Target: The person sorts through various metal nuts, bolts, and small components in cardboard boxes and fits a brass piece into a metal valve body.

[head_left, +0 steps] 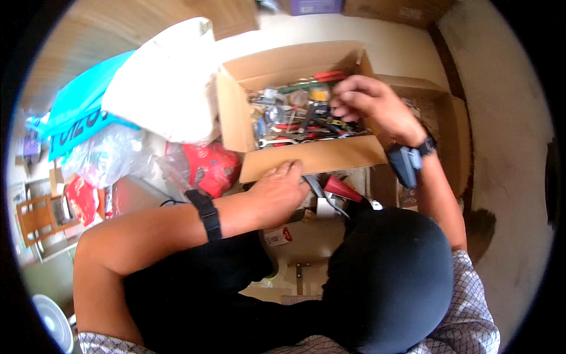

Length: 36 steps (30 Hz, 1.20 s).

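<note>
An open cardboard box (237, 115) holds a jumble of tools and small hardware. A spanner (277, 141), red-handled pliers (327, 76) and a small clear round container (275, 115) show among them. My left hand (280, 192) is at the near flap (330, 154), its fingers bent over the flap's edge. Over the right side of the box, my right hand (374, 106) has its fingers curled together, slightly blurred. Whatever they hold, if anything, cannot be made out. A yellow-and-dark item (319, 94) lies just left of those fingertips.
Another open carton (457, 124) stands to the right. White sack (168, 82), blue bag (88, 100), clear plastic (109, 156) and red bag (212, 168) crowd the left. A red cone-shaped thing (345, 187) and a grey handle (315, 187) lie below the near flap.
</note>
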Each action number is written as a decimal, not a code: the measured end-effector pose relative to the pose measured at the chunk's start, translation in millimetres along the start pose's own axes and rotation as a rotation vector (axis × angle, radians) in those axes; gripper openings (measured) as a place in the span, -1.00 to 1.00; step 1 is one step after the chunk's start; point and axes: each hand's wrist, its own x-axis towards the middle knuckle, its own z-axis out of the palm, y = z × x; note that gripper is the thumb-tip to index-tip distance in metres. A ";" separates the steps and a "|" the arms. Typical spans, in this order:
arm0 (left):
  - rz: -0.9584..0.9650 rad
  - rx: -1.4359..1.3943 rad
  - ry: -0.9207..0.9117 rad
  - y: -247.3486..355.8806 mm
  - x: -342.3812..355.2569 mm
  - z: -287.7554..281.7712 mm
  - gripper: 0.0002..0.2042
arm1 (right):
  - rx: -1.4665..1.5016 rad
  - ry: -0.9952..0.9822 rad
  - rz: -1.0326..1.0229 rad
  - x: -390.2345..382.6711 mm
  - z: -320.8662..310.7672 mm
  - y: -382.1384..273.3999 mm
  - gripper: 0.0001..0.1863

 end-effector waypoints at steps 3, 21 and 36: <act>0.040 -0.001 -0.051 -5.2 2.7 1.6 -0.72 | -0.038 0.241 0.101 -80.6 -71.2 7.2 -0.83; -0.056 -0.032 -0.124 10.6 39.9 -27.7 -0.79 | -0.941 0.622 0.301 -193.9 -199.8 205.4 -0.68; -0.031 -0.017 -0.105 11.1 48.5 -32.3 -0.84 | -0.367 0.739 0.472 -199.1 -205.3 206.8 -0.59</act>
